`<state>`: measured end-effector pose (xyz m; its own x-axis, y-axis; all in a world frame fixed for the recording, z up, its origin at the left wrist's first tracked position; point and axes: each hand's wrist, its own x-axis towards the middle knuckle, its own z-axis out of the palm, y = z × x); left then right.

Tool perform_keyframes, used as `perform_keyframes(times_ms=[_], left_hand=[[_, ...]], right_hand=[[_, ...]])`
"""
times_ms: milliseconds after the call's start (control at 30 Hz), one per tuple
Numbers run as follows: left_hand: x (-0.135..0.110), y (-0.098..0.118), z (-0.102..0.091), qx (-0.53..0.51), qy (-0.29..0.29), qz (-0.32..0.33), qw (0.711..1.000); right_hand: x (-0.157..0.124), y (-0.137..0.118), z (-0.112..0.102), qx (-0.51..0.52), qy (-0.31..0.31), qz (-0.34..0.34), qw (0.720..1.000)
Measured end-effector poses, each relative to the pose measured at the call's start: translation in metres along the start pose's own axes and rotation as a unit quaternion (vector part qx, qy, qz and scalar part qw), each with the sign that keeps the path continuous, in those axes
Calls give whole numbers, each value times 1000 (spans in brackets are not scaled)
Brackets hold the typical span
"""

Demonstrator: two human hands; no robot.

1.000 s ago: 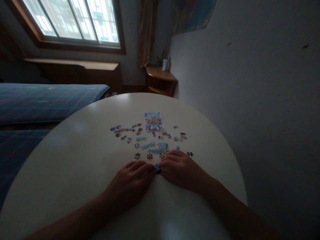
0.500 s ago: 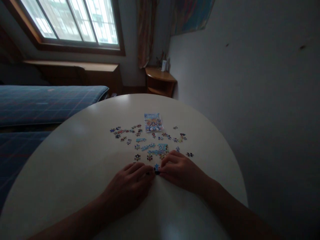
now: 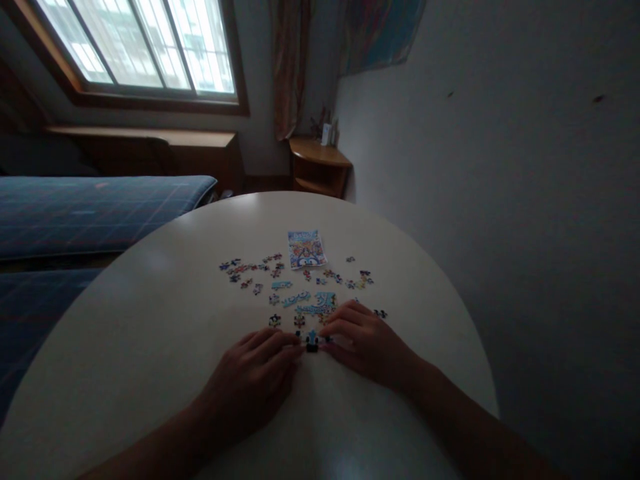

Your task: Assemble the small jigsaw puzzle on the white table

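Note:
A small blue and black jigsaw puzzle piece (image 3: pixel 312 339) lies between my two hands, near the front of the group of pieces. My left hand (image 3: pixel 260 370) comes in from the left, thumb and forefinger closed on a dark puzzle piece at the blue one's left side. From the right, my right hand (image 3: pixel 373 341) pinches another dark piece at its other side, mostly covered by the fingers. Just beyond is a joined light-blue puzzle section (image 3: pixel 323 303). A joined strip of pieces (image 3: pixel 296 298) lies left of it.
Loose puzzle pieces (image 3: pixel 240 269) are scattered across the round white table (image 3: pixel 165 320). A printed picture sheet (image 3: pixel 307 250) lies behind them. A bed with a plaid cover (image 3: pixel 100 207) stands at the left, a wall (image 3: pixel 500 200) at the right.
My fingertips have drawn slightly apart, so more of the blue and black piece and the dark pieces beside it shows. The view has tilted up a little.

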<state>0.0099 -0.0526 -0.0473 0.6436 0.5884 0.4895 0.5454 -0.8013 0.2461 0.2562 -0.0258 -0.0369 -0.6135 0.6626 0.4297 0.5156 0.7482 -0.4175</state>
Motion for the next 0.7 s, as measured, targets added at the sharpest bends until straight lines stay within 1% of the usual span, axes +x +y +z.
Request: perform_keyframes(times_ms=[67,133,233,300,333,367,400,433,467,500,567,633,700], left_hand=[[3,-4,-1,-8,0,-30,1000],[13,-11,-4,-6,-9,-60,998],[37,-28,-9,11,-24,-86,996],[52,-41,-10,10,-25,-72,997],[56,-47,-9,12,-7,-57,998],[58,-51,-8,11,11,-37,999],[58,-55,-7,12,30,-23,999],[55,-57,-6,13,32,-2,999],[51,-58,-6,14,16,32,999],[47,-58,-6,14,-15,62,998],[39,-58,-9,10,-75,97,992],[35,-59,-13,18,-107,103,989],[35,-64,-15,16,-127,101,987]], right_hand=[[1,7,-5,-8,30,19,999],[8,14,-11,-29,37,51,998],[31,23,-23,-63,-18,97,993],[47,27,-29,-58,-46,116,991],[54,28,-31,-48,-57,111,991],[57,30,-31,-36,-48,103,993],[59,31,-30,-25,-27,86,996],[57,32,-28,-13,-8,57,998],[54,33,-26,-8,-8,30,999],[50,34,-23,-11,-25,6,1000],[40,36,-20,-22,-58,-24,998],[33,38,-20,-33,-95,-17,995],[31,40,-21,-36,-123,-1,992]])
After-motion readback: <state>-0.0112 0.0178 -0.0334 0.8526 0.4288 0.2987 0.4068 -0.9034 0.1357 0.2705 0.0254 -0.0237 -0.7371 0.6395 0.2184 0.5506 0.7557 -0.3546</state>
